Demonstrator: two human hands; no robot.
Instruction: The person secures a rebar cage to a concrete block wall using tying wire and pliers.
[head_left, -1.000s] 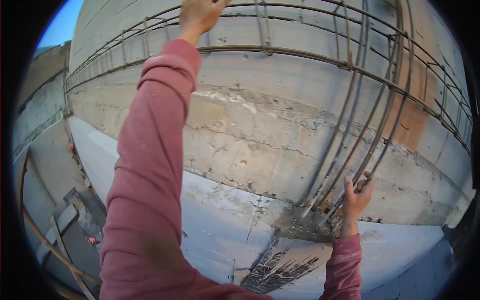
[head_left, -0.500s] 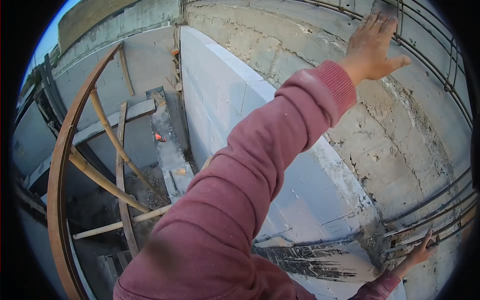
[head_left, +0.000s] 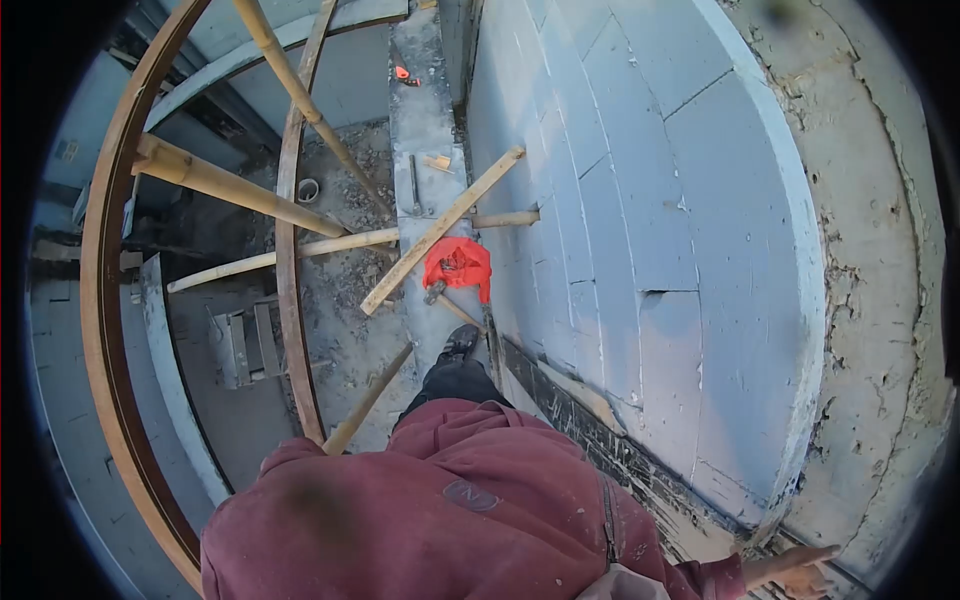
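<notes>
My right hand (head_left: 800, 572) is low at the right edge, beside the dark steel bars (head_left: 840, 574) at the wall corner. Its index finger stretches out to the right and the other fingers bend loosely. My left hand is out of view. Below me, my shoe (head_left: 462, 340) stands on a dusty narrow platform (head_left: 430, 335). A hammer (head_left: 436, 291) lies just ahead of the shoe, beside a bright red cloth or bag (head_left: 470, 262). A wooden batten (head_left: 445, 230) slants across the platform.
A white block wall (head_left: 620, 220) rises on my right, with rough concrete (head_left: 860, 200) beyond it. On the left run a curved wooden beam (head_left: 100, 300), bamboo poles (head_left: 230, 195) and an upright plank (head_left: 288, 250). Rubble and a small bucket (head_left: 308, 190) lie lower down.
My view has swung down and left, toward the platform and my feet. My left arm, raised against the upper bars before, has dropped out of view. My right hand stays near the lower bars.
</notes>
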